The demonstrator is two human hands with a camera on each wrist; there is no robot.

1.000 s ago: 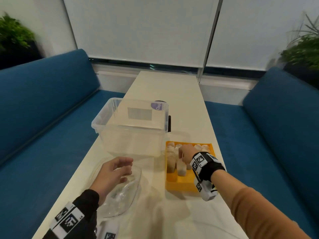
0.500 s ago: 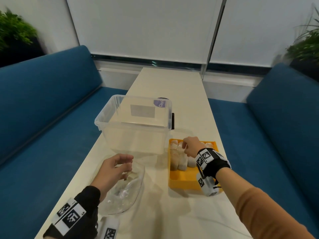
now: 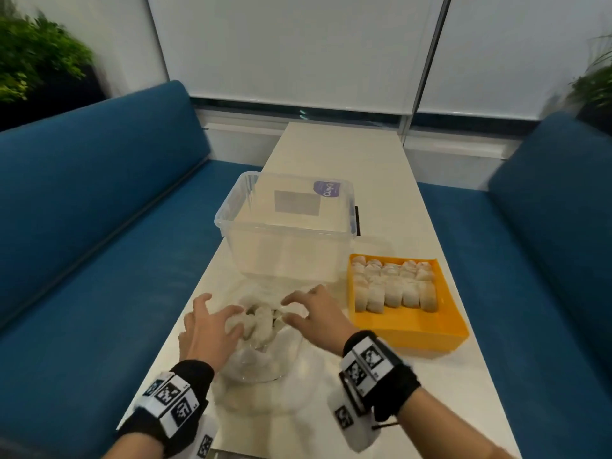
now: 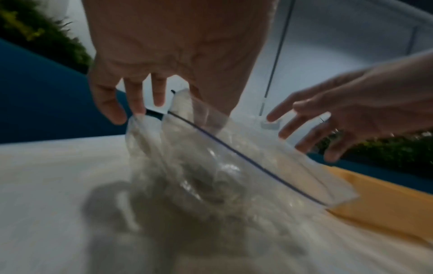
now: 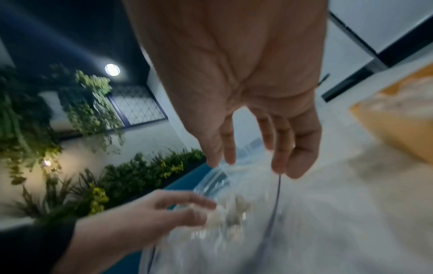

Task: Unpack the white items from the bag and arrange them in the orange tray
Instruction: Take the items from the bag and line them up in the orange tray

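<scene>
A clear zip bag (image 3: pixel 265 356) lies on the table near me, with several white items (image 3: pixel 261 323) inside. My left hand (image 3: pixel 225 319) is at the bag's left rim; in the left wrist view its fingertips (image 4: pixel 140 109) touch the zip edge of the bag (image 4: pixel 234 157), with the thumb behind the plastic. My right hand (image 3: pixel 298 309) hovers at the right rim, fingers spread and holding nothing; its fingertips (image 5: pixel 281 166) sit just above the bag's blue zip line. To the right stands the orange tray (image 3: pixel 410 329), with rows of white items (image 3: pixel 394 286) filling its far half.
A clear plastic bin (image 3: pixel 288 233) stands just behind the bag and left of the tray. The narrow white table (image 3: pixel 341 154) runs away from me between two blue sofas (image 3: pixel 99 226). Table edges drop off close on both sides.
My right hand left the orange tray and moved left to the bag's mouth. My left hand stayed at the bag. More white items now stand in the tray.
</scene>
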